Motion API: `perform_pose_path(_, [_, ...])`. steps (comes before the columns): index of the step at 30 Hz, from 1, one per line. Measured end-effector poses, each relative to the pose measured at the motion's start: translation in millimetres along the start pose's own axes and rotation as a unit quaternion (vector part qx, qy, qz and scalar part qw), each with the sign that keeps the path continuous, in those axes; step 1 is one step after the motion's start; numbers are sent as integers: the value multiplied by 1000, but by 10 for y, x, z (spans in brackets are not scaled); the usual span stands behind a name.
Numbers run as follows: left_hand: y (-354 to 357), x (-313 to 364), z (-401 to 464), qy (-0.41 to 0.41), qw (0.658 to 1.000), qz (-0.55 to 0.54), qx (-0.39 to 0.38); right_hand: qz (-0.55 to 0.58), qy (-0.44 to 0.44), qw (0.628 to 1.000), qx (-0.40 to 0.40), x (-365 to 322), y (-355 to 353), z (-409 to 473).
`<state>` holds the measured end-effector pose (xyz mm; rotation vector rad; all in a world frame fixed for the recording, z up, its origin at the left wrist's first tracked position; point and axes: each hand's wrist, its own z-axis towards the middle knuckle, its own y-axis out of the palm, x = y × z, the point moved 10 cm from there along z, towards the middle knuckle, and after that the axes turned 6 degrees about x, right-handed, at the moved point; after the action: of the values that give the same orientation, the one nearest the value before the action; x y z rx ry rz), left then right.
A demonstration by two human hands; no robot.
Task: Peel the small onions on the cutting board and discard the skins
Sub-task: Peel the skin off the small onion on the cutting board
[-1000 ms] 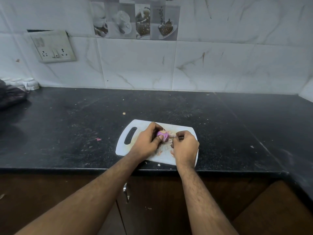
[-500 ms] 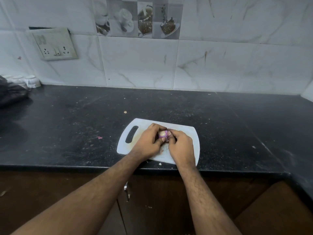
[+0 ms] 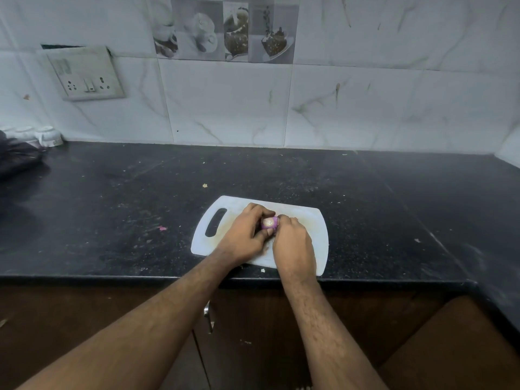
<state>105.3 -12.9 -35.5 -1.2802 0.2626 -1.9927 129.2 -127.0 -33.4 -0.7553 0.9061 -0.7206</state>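
Both hands meet at frame centre over the white cutting board [image 3: 315,243]: left hand [image 3: 244,236] grips the small purple onion [image 3: 269,223] steady, right hand [image 3: 292,243] pinches it, probably picking at skin.

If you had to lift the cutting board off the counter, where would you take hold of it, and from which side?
Grip the cutting board by its handle slot, coming from the left. The slot is a through-hole at the left end, bare, while the left hand and right hand with the onion occupy the middle.
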Motion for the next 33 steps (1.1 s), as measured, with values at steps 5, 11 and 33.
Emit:
perform_pose_path(5, [-2, 16, -18, 1, 1000, -3, 6, -7, 23, 999, 22, 49, -35, -3])
perform_pose_path(11, [-11, -8, -27, -17, 1000, -19, 7, 111, 114, 986, 44, 268, -105, 9])
perform_pose_path(33, [-30, -42, -25, -33, 999, -12, 28, 220, 40, 971, 87, 176, -169, 48])
